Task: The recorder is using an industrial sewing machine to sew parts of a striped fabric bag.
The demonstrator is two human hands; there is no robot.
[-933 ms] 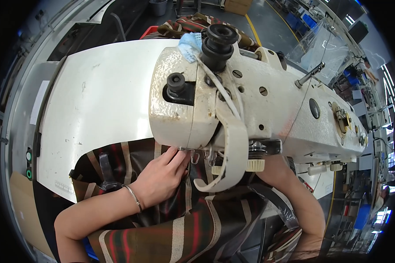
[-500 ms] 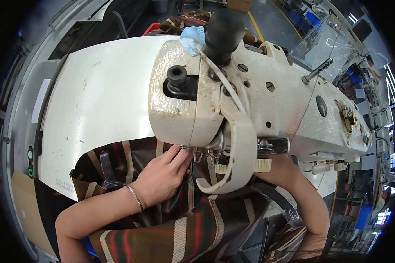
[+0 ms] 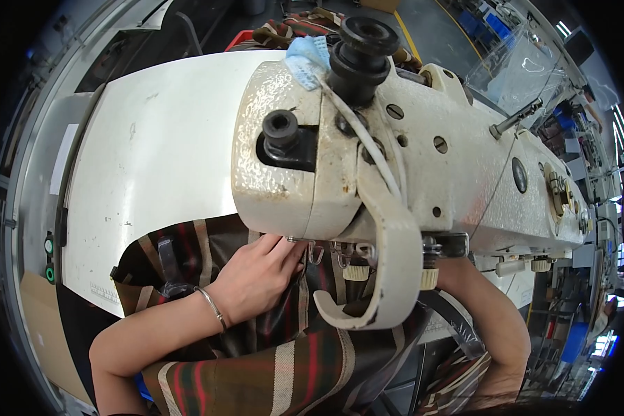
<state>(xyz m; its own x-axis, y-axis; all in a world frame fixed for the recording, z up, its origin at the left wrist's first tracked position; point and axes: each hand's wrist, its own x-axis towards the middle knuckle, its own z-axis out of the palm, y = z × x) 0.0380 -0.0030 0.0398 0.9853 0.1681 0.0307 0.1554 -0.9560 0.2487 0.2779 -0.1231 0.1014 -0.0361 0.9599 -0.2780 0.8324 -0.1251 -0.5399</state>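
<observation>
Head view: sewing machine (image 3: 457,177) appears farther right; left hand (image 3: 255,279) stays on fabric (image 3: 246,378).

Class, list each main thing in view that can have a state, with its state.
White metal sewing machine, upright; running or stopped cannot be told.
Striped brown fabric, partly flat, partly folded.
Bare left hand, resting on the fabric, fingertips partly hidden.
Bare right hand, mostly hidden behind the machine; grip unclear.
Thin silver bracelet, worn on the left wrist.
Light-blue cloth scrap, crumpled atop the machine.
</observation>
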